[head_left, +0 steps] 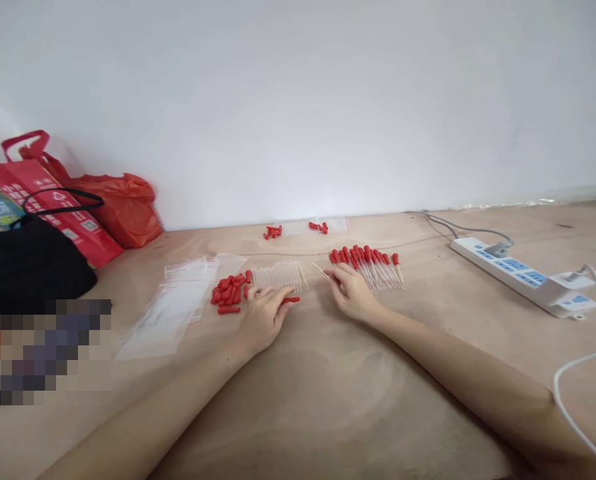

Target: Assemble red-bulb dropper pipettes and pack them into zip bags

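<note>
- A pale wooden tabletop (328, 407) runs back to a plain whitish wall (298, 100), whose foot looks rough and flaky at the right.
- Against the wall on the left slump a red plastic bag (131, 210), a printed shopping bag (53, 207) and a black bag (33, 267).
- On the right lies a white power strip (515, 273), with a grey plug (499, 249) in it and a white cord (558, 380) curling towards me.
- The left hand (267, 317) pinches a red cap (291, 300) between thumb and fingers, just beside a pile of red caps (227, 293) and a row of clear tubes (278, 275).
- The right hand (351, 290) has a narrow grip on a thin tube (320, 270), its free end pointing away from the fingers; cap and tube are apart.
- Beyond the right hand, capped tubes (378, 263) lie side by side, red ends towards the wall.
- Clear plastic bags (178, 313) lie flat left of the pile; I can't tell whether anything is inside.
- The right hand hides part of the capped tubes, and the left covers most of its cap.
- Both forearms are cut off below, the shopping bag at the left; coarse squares blot out whatever lies under the black bag.
</note>
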`<state>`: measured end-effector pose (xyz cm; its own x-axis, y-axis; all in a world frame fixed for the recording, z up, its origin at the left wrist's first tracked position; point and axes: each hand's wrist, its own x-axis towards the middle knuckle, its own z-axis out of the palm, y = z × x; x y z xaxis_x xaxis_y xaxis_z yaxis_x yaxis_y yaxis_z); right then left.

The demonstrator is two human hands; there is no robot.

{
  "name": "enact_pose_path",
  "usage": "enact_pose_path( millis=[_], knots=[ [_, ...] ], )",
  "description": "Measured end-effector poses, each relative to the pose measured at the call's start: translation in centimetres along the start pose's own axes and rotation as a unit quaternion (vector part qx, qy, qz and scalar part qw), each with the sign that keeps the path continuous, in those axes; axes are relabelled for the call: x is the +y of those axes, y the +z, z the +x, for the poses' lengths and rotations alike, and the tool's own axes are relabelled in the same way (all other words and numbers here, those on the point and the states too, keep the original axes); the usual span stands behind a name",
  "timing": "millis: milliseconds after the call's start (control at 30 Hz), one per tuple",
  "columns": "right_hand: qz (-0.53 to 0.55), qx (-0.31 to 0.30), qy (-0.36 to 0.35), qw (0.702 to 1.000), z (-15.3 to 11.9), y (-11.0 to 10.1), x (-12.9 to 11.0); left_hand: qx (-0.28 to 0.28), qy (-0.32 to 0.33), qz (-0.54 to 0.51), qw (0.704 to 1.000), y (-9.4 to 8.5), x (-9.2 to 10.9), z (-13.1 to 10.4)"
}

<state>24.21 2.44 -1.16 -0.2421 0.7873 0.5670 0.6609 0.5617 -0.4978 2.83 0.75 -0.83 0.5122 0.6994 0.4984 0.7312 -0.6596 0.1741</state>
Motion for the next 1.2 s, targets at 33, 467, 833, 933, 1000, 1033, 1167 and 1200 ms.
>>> enact_pose_path(
  millis=[33,467,833,933,1000,1033,1167,1200],
  knots=[
    [0.001,0.01,-0.03,1.0,-1.1,-0.5,0.4,-0.005,0.007,-0.006,1.0,0.1,0.2,0.1],
    [-0.03,-0.066,-0.138,0.988,-3.6,-1.0,-0.2,-0.03,0.035,-0.043,0.998,0.2,1.6,0.3],
    [-0.019,-0.076,-0.156,0.985,-3.8,-1.0,-0.1,-0.021,0.072,-0.086,0.993,-0.1,1.8,0.2],
    [-0.013,-0.076,-0.167,0.983,-3.7,-1.0,0.0,-0.021,0.084,-0.103,0.991,-0.2,1.8,0.2],
    [-0.021,-0.079,-0.169,0.982,-3.7,-1.0,0.1,-0.023,0.089,-0.105,0.99,-0.2,1.7,0.2],
    [-0.029,-0.082,-0.17,0.982,-3.7,-1.0,0.2,-0.026,0.09,-0.104,0.99,-0.1,1.7,0.1],
    [-0.058,-0.084,-0.175,0.979,-3.7,-1.0,0.2,-0.036,0.09,-0.096,0.991,-0.1,1.7,0.1],
    [-0.063,-0.082,-0.177,0.979,-3.7,-1.0,0.1,-0.037,0.089,-0.095,0.991,-0.1,1.7,0.1]
  ],
)
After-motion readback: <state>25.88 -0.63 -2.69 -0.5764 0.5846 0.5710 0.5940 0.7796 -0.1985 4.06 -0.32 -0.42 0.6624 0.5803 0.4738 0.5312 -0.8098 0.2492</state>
